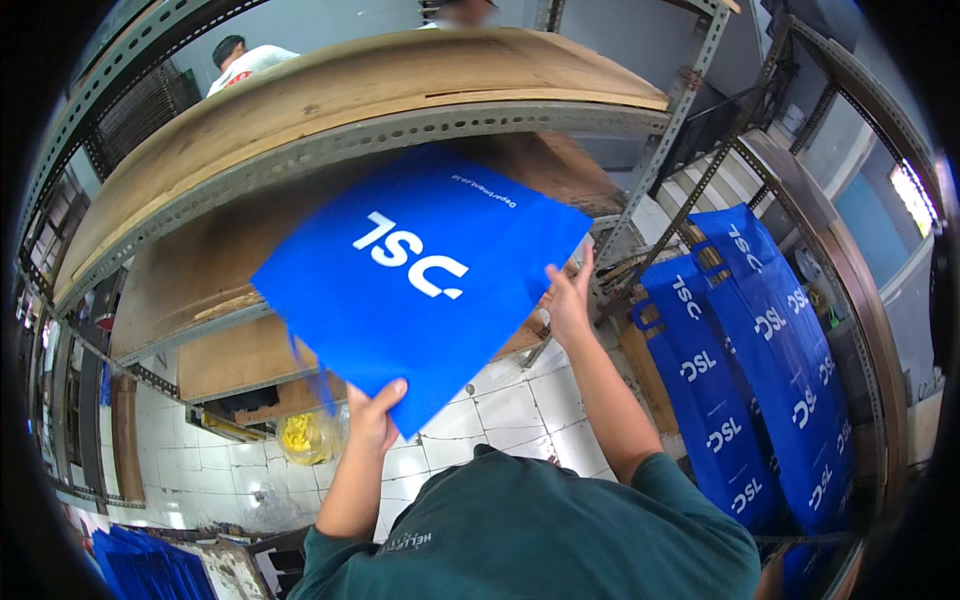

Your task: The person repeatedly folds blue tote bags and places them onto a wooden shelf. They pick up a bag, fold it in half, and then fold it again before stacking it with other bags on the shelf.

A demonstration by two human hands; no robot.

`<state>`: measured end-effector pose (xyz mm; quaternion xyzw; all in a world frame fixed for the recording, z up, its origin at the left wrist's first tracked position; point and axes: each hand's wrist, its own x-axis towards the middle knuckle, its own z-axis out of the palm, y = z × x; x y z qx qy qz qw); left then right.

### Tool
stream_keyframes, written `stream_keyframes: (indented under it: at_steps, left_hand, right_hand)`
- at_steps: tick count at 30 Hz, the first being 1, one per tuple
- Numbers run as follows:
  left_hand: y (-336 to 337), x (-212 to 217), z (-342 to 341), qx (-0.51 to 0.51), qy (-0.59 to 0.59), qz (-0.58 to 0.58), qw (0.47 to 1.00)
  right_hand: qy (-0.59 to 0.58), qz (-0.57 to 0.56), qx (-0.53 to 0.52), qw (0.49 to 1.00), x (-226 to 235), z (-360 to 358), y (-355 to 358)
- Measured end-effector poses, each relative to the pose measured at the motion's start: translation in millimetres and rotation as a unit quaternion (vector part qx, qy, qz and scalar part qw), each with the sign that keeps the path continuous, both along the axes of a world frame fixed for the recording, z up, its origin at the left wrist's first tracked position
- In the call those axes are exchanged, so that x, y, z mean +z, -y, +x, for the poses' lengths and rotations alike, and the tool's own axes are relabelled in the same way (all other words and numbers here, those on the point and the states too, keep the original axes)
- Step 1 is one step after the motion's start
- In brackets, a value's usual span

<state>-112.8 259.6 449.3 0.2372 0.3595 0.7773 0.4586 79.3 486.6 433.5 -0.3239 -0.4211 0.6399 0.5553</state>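
A flat blue bag (pixel 400 250) with white lettering spans the space in front of me, tilted, over the middle shelf. At its near corner my left hand (pixel 372 418) is closed on the edge, thumb on top and the other fingers hidden underneath. A blue strap (pixel 318 380), blurred, hangs by the bag's left side. My right hand (pixel 568 300) is at the bag's right edge, its thumb against the bag and its fingers stretched apart; whether the hidden fingers support it is not visible.
A metal rack with wooden shelves (pixel 420 85) stands ahead. On the right, several blue bags (pixel 760 330) hang over another rack. More blue bags (pixel 150 565) lie at lower left. A clear plastic bag with yellow contents (pixel 308 438) sits on the tiled floor (pixel 520 405). A person (pixel 250 65) is beyond the rack.
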Motion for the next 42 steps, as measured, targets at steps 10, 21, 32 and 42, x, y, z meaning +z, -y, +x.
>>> stream_keyframes:
  at_steps: [10, 21, 32, 42]
  left_hand:
    - [51, -29, -14, -0.011, 0.196, 0.045, 0.979]
    - [28, -14, 45, -0.055, 0.03, -0.078, 0.995]
    - [-16, 35, 183, -0.194, 0.059, -0.048, 0.978]
    - [1, 40, 324, -0.159, 0.087, 0.058, 0.982]
  right_hand:
    - [0.114, 0.121, -0.005, 0.986, 32, 24, 40]
    - [0.207, -0.004, -0.144, 0.968, 45, 163, 85]
    - [0.263, -0.051, -0.146, 0.952, 104, 300, 39]
    - [0.272, 0.06, -0.083, 0.957, 158, 375, -34]
